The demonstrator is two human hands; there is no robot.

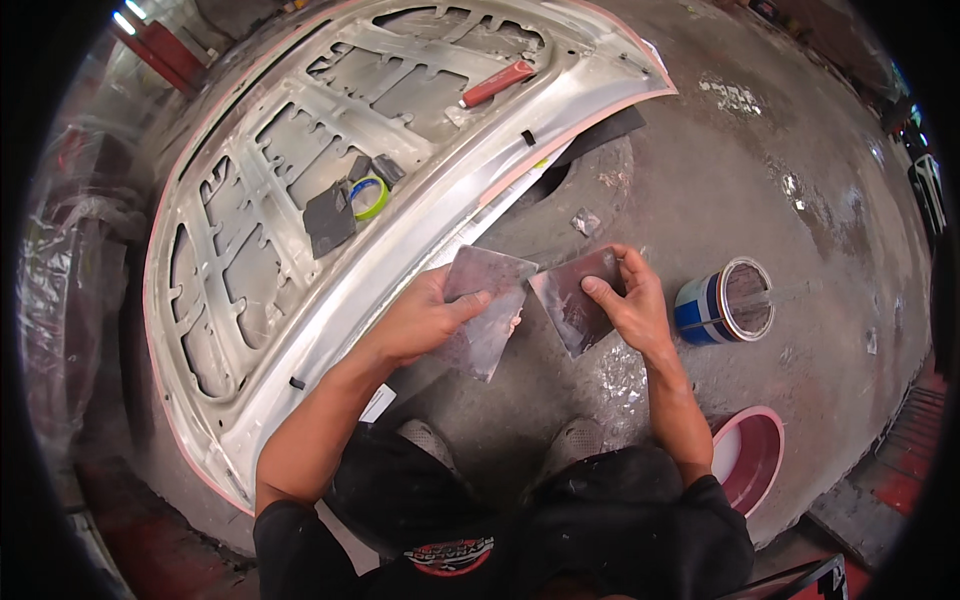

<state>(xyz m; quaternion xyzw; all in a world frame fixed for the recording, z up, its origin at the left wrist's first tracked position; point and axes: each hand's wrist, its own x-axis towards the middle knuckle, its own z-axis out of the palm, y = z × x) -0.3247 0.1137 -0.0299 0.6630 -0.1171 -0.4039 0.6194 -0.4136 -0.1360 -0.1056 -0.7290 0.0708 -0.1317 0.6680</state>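
The left hand (425, 318) grips a flat scraper plate (487, 312), thumb on top, fingers under it. The right hand (628, 300) grips a second scraper plate (572, 298) the same way. The two plates sit side by side in front of the person, and their inner corners almost touch. Both look smeared with pale grey filler.

Just past the right hand, on the concrete floor (760, 190), stands an open blue and white tin (722, 303) with a stick in it. Nearer the person on that side lies a pink bowl (752, 455). Past the left hand rests a big silver car hood (300, 200), upside down. On the hood lie a roll of green tape (369, 196), dark sanding sheets (329, 218) and a red tube (497, 84).

The plates look thin and slippery. If a grip goes loose, I think one may drop on the shoes (500, 440) below. Wet filler may also drip off, or dry hard on the plates if left too long.
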